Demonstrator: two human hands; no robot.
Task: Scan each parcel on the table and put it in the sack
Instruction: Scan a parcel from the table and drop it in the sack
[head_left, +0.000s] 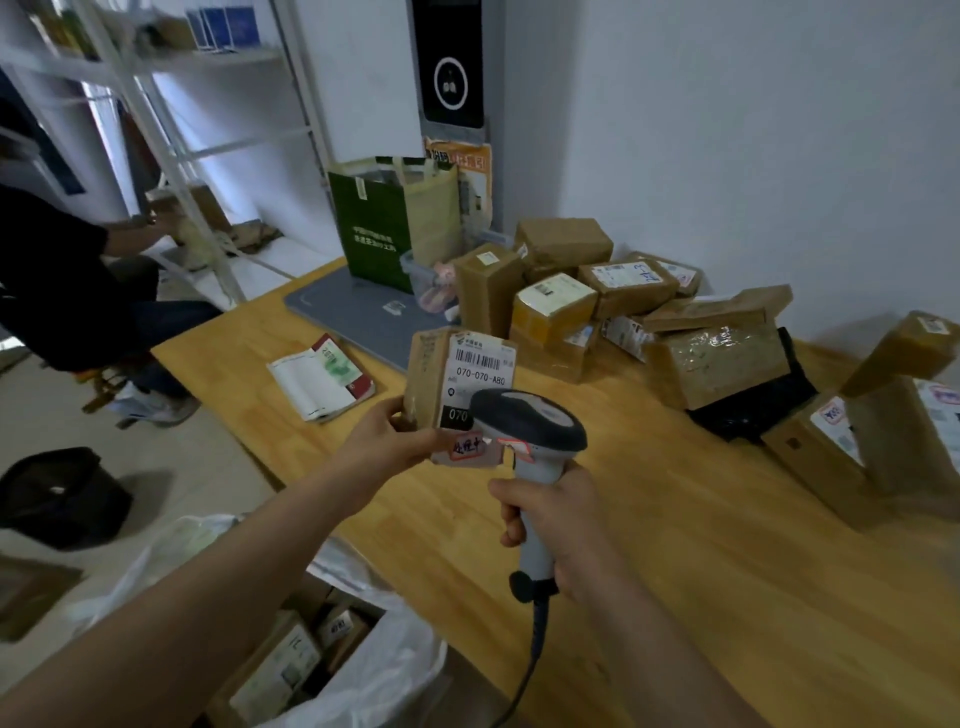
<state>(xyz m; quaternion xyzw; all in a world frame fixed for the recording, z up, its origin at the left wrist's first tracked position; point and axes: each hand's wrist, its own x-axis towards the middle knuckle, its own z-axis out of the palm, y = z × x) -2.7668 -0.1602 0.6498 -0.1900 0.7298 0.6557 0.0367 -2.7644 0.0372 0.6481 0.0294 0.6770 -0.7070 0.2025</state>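
Left hand (387, 434) has its grip closed on a small labelled parcel (457, 379) above the bench (675, 571). Right hand (550, 525) is wrapped tight round the barcode scanner (530, 431), head just beside the label.

The only view comes from the camera on my head, wide-angled, looking forward and down along my forearms. My left hand (387, 436) and right hand (550, 525) sit close below the lens, near the middle of the picture. The tabletop (701, 597) runs away from me toward the white wall (779, 130) and its far corner, so the parcels (597, 301) heaped there appear small and farther off. The sack (374, 670) lies almost under my chin at the lower edge, seen from above. At the left the lens takes in the floor (218, 467) and the shelving (171, 104), bowed by the wide angle.
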